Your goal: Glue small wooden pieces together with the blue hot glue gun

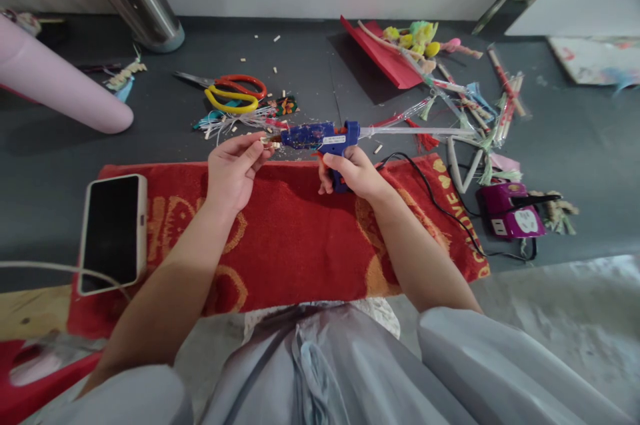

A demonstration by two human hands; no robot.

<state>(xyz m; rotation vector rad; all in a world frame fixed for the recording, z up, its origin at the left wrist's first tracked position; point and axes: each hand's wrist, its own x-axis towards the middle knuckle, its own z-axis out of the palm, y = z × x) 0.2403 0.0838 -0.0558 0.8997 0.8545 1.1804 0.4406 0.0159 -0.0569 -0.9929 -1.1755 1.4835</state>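
While right hand (353,171) clenches grip of blue glue gun (320,137) above red towel (300,238), nozzle points left; left hand (235,168) pinches small piece (270,140) at nozzle tip. Black cord (440,205) trails right toward purple power strip (507,211). Scissors (233,93) beyond, phone (113,231) left.

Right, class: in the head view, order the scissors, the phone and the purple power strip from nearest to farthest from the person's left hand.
1. Scissors: just beyond the left hand, slightly to its left on the grey floor.
2. Phone: further to the left, lying on the red towel.
3. Purple power strip: far over to the right, past the right hand holding the glue gun.
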